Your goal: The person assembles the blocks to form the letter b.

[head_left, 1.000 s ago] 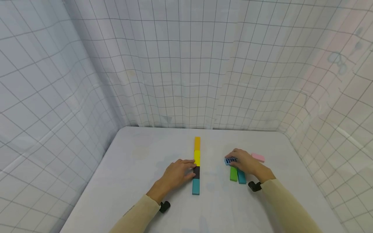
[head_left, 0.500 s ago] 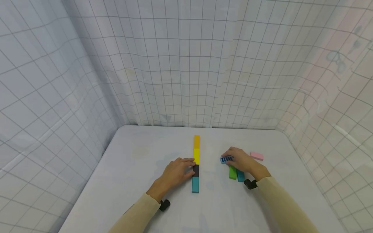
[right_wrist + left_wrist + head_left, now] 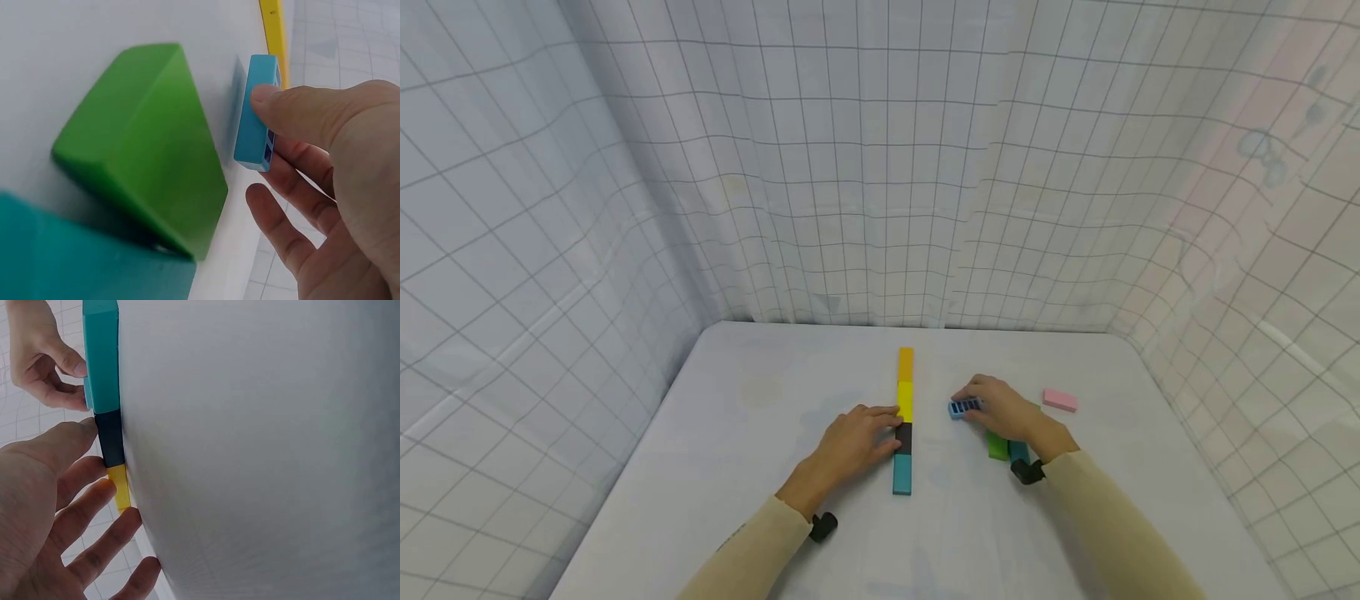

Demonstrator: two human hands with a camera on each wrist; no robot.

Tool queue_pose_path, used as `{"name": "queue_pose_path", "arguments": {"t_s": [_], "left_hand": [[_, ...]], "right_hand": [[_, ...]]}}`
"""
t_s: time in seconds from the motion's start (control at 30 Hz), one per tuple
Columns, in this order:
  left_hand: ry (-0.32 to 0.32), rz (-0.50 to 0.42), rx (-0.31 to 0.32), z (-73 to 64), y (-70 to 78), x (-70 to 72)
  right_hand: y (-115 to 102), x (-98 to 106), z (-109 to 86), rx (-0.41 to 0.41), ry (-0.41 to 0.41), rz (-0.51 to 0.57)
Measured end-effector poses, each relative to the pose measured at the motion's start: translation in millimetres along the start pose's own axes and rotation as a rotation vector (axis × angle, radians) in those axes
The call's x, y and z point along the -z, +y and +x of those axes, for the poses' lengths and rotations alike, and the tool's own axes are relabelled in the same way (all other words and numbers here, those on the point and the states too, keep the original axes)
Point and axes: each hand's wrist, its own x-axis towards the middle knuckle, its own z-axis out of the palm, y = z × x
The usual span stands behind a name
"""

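Observation:
A straight row of flat blocks runs away from me in the head view: teal (image 3: 902, 475), black (image 3: 904, 438), yellow (image 3: 906, 400) and orange (image 3: 906, 364), end to end. My left hand (image 3: 854, 441) rests along the row's left side, its thumb by the black block and fingertips at the yellow one, fingers loosely spread. Right of the row, my right hand (image 3: 1003, 408) pinches a light blue block (image 3: 254, 122) between thumb and fingers. Dark window-like squares mark one face of it. In the right wrist view this block is held close over the table, its shadow beside it.
Under and behind the right wrist lie a green block (image 3: 169, 150) and another teal block (image 3: 81, 256), side by side. A pink block (image 3: 1060, 400) lies farther right on the white table (image 3: 760, 392). Gridded white curtains (image 3: 880, 208) hang around the table's back and sides.
My right hand has moved left with the light blue block, away from the pink block and toward the row. The left hand has stayed at the row.

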Motion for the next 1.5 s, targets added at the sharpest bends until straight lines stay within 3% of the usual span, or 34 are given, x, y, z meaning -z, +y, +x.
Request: {"name": "queue_pose_path", "arguments": {"t_s": [0.2,0.47,0.7,1.03,1.5], "left_hand": [[-0.024,0.001,0.022,1.1,-0.2,0.2],[-0.014,0.016,-0.001,1.3,-1.1,0.4],[-0.032,-0.015,0.018,0.9,-1.1,0.0],[-0.016,0.009,-0.003,2.4,-3.1,0.1],[0.001,-0.012,-0.014,0.0,-1.2,2.2]], "right_hand": [[-10.7,-3.3,6.7,0.012,-0.004,0.017],[-22.8,-9.7,16.2,0.045,0.006,0.032],[-25.5,-19.0,25.1,0.055,0.009,0.042],[-28.4,-24.3,32.4,0.041,0.009,0.043],[-30.7,-27.9,38.8,0.095,0.017,0.036]]}}
